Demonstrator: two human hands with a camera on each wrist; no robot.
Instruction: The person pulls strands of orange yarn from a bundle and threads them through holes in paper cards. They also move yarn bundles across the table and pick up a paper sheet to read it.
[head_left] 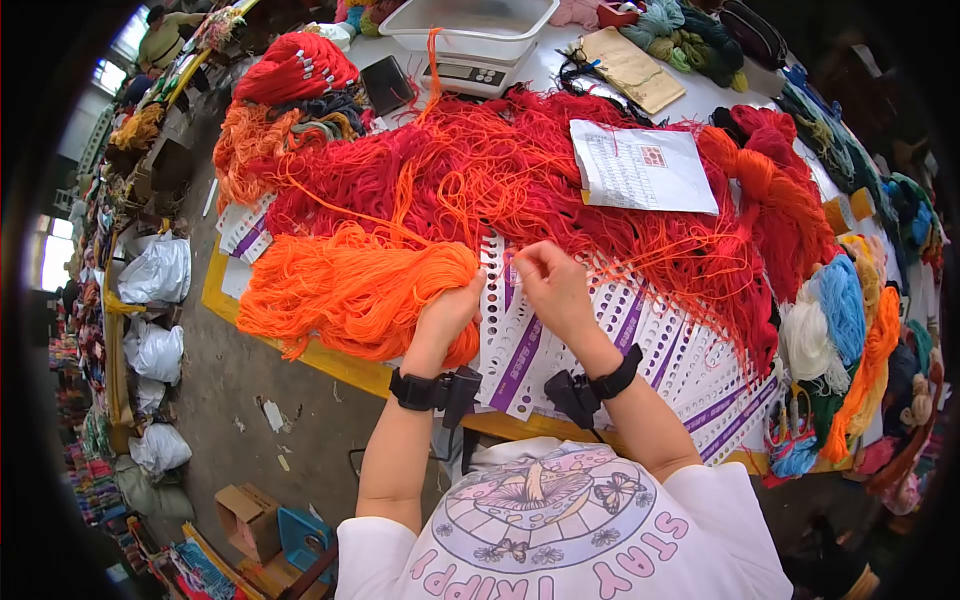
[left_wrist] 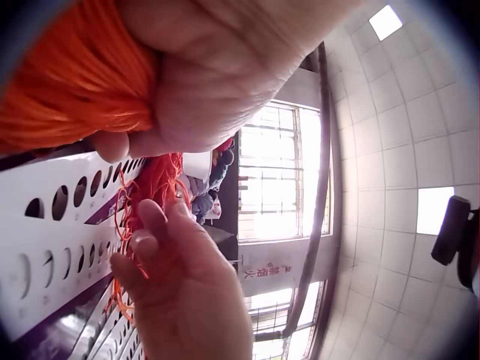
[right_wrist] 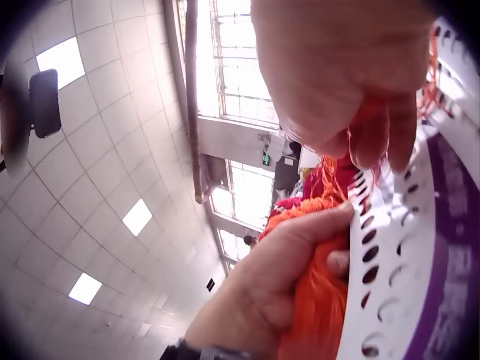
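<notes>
My left hand (head_left: 450, 312) grips the right end of a thick orange yarn skein (head_left: 340, 285), which lies along the table's front edge. In the right wrist view, its thumb lies over the orange strands. My right hand (head_left: 557, 295) is just to the right, over white punched cards (head_left: 605, 318) with purple bands. Its fingers (left_wrist: 154, 217) are bent towards the thumb in the left wrist view, with thin orange-red threads behind them. Whether a thread is pinched there, I cannot tell. A large heap of red and orange yarn (head_left: 520, 150) lies beyond both hands.
A printed white paper packet (head_left: 645, 165) rests on the heap. Behind stand a scale (head_left: 465, 78) with a clear tray (head_left: 470, 30), a dark phone-like object (head_left: 387, 84) and a brown envelope (head_left: 630, 68). Coloured skeins (head_left: 840, 310) lie at right. Yellow edging (head_left: 345, 365) borders the table.
</notes>
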